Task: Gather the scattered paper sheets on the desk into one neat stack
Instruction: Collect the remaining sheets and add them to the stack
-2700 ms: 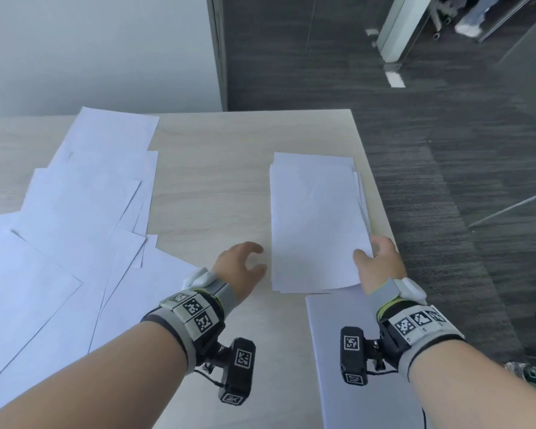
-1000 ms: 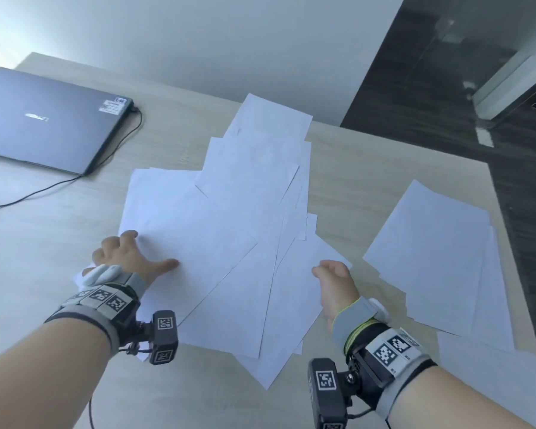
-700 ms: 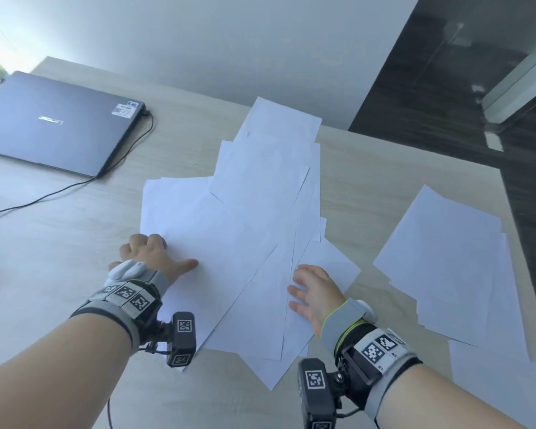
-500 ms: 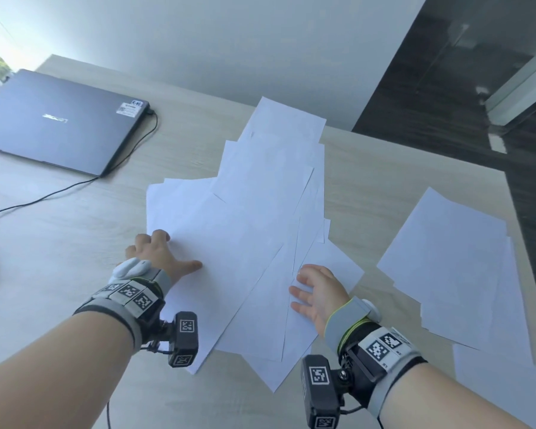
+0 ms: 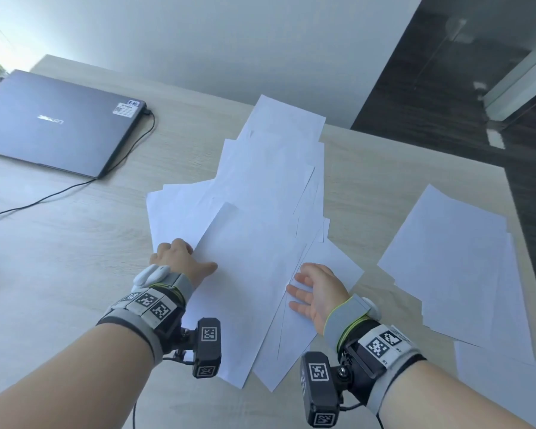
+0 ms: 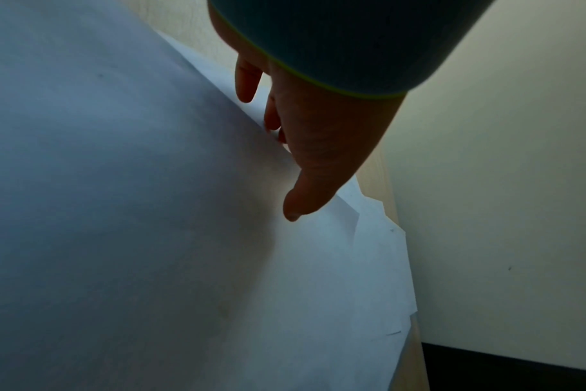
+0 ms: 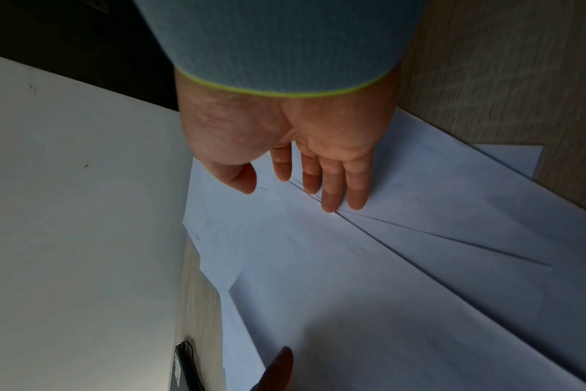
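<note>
Several white paper sheets (image 5: 270, 168) lie fanned and overlapping in the middle of the light wooden desk (image 5: 75, 258). The nearest top sheet (image 5: 248, 274) has its left edge raised off the pile. My left hand (image 5: 195, 258) pinches that edge, thumb on top and fingers beneath; the left wrist view shows the thumb (image 6: 295, 209) pressed on the sheet (image 6: 117, 185). My right hand (image 5: 297, 289) rests flat with straight fingers on the pile's right side, where its fingertips (image 7: 328, 203) press overlapping sheets (image 7: 402, 277). A gathered stack (image 5: 446, 258) lies to the right.
A shut dark laptop (image 5: 53, 122) sits at the far left with a black cable (image 5: 75, 187) trailing across the desk. Another loose sheet (image 5: 495, 385) lies at the near right corner. The desk's right edge meets dark floor (image 5: 477, 103).
The left hand has slid its fingers under the top sheet's left edge, which now lifts off the pile. The right hand has stayed pressed flat on the sheets.
</note>
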### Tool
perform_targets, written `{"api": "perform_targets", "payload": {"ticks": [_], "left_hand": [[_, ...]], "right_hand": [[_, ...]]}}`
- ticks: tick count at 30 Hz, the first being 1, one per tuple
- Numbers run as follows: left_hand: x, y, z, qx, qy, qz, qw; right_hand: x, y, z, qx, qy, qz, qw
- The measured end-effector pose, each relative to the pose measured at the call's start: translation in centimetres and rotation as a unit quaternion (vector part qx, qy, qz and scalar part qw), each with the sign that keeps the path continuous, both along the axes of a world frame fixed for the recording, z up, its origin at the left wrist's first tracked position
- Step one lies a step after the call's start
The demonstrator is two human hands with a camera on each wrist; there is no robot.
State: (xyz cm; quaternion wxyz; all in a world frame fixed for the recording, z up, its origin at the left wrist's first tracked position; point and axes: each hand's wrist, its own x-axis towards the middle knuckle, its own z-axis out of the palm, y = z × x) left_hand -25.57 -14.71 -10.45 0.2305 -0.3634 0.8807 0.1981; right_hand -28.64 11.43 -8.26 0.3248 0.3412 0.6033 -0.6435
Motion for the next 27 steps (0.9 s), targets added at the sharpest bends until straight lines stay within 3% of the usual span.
{"api": "perform_targets", "payload": {"ticks": [7,11,17,20,23,27], "left_hand": [[-0.6,0.0,-0.3,0.119,0.062,0.137,0.981],[-0.8,-0.1,0.3,0.177,0.050,0.140,0.973],[-0.2,0.4,0.2,0.235,0.127,0.158,0.951],[0.2,0.3,0.1,0.284,0.149,0.179,0.930],[0.8,0.7,0.1,0.337,0.160,0.217,0.902],[1.7,1.3,0.0,0.423,0.151,0.298,0.842]], "right_hand": [[0.1,0.1,0.2,-0.004,-0.003,-0.003,1.000],[0.0,0.1,0.2,-0.014,-0.003,-0.005,1.000],[0.1,0.5,0.3,-0.021,-0.005,-0.002,1.000],[0.1,0.7,0.4,0.009,0.008,0.029,1.000],[0.1,0.9,0.1,0.101,0.054,0.087,0.990],[0.2,1.6,-0.5,0.162,0.102,0.125,0.974]]}}
